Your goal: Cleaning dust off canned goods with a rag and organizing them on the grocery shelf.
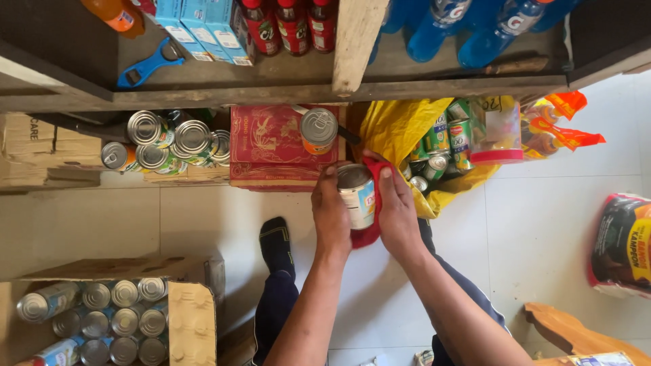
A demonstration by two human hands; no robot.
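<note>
My left hand [330,213] grips a tin can [357,192] with a silver lid and a pale label. My right hand [399,215] presses a red cloth [374,203] against the can's other side; the cloth wraps behind and below the can. Just above them a second tin can [318,129] stands on a red patterned box [271,146]. To the right lies an open yellow bag [397,129] holding several green-labelled cans [447,139].
A wooden shelf [285,91] carries red and blue bottles, blue cartons and a blue opener [148,66]. Stacked cans [169,142] rest on cardboard at left. A cardboard box [190,318] of cans sits at bottom left. A printed sack [620,244] lies at right.
</note>
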